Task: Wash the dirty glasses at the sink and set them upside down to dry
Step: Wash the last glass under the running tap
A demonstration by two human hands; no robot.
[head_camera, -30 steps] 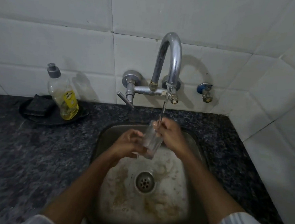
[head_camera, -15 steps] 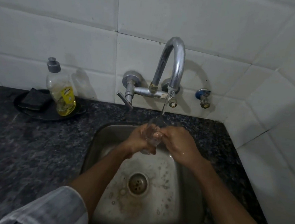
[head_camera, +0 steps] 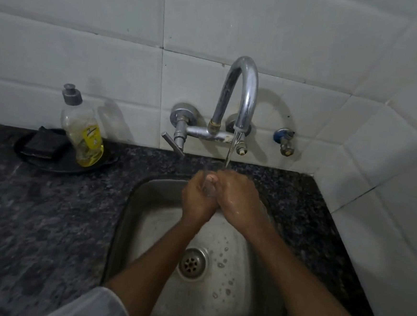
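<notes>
A clear drinking glass [head_camera: 209, 186] is upright between both hands over the steel sink [head_camera: 134, 202], mostly hidden by my fingers. My left hand [head_camera: 196, 199] wraps its left side and my right hand [head_camera: 239, 200] wraps its right side, fingers closed around it. A thin stream of water falls from the curved chrome faucet [head_camera: 242, 90] onto the glass rim and my right fingers. No other glasses are visible.
A dish soap bottle [head_camera: 83, 133] with yellow liquid stands on a dark tray [head_camera: 59, 166] with a black sponge [head_camera: 43, 145] at the back left of the dark granite counter [head_camera: 48, 220]. The faucet lever [head_camera: 172, 143] and a blue-capped valve [head_camera: 285, 141] protrude from the tiled wall. The drain [head_camera: 192, 262] lies below my forearms.
The glass went from tilted to upright and both hands have closed tighter around it, moving slightly back under the stream. The view has shifted a little.
</notes>
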